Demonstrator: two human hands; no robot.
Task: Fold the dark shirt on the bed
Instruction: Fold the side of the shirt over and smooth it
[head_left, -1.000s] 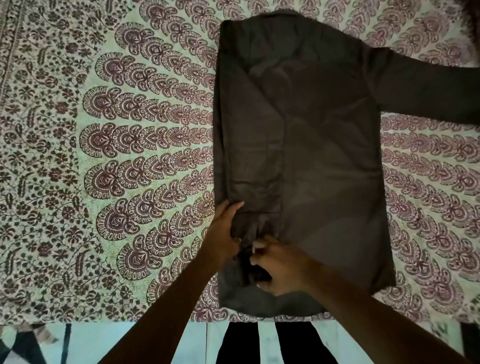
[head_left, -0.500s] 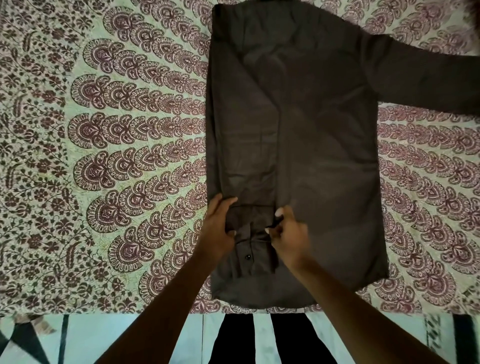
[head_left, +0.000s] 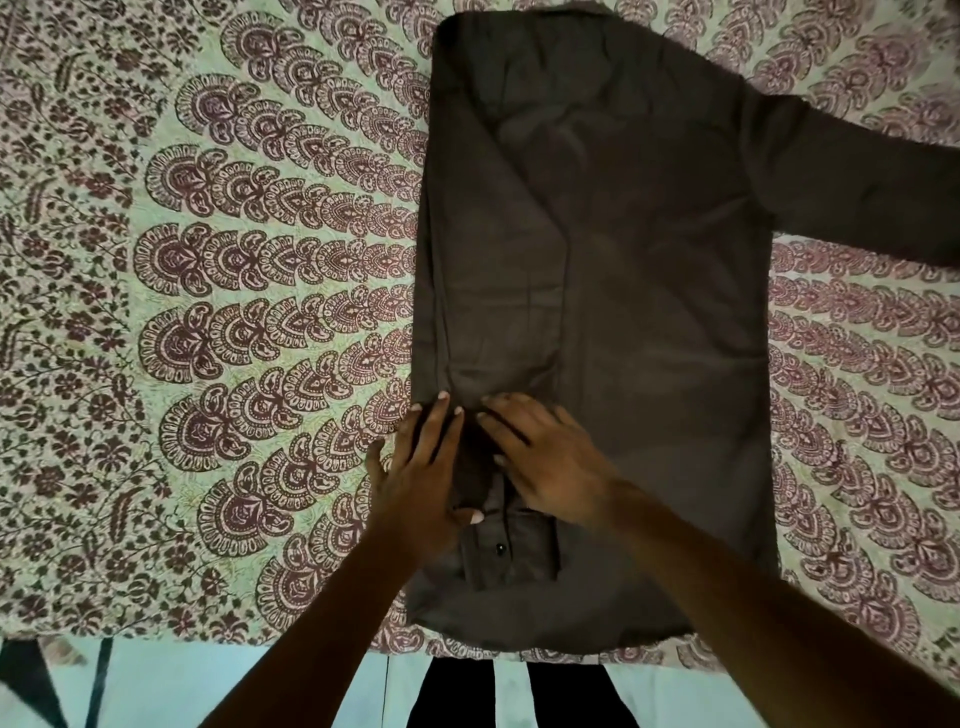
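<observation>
The dark shirt (head_left: 639, 291) lies flat on the patterned bed cover (head_left: 234, 312). Its left side is folded in over the body, with that sleeve laid down along the fold. The sleeve's cuff (head_left: 511, 556) with a button lies near the hem. The right sleeve (head_left: 857, 182) stretches out to the right edge. My left hand (head_left: 421, 473) rests flat on the shirt's left edge, fingers straight. My right hand (head_left: 545, 457) presses flat on the folded sleeve just above the cuff.
The bed's near edge (head_left: 208, 636) runs along the bottom, with pale tiled floor (head_left: 171, 686) below it. My dark trouser legs (head_left: 519, 696) stand against the edge under the shirt's hem. Bed cover extends wide to the left and right of the shirt.
Both hands have let go of the cuff and moved up along the folded sleeve. Their fingers have straightened and now lie flat on the cloth.
</observation>
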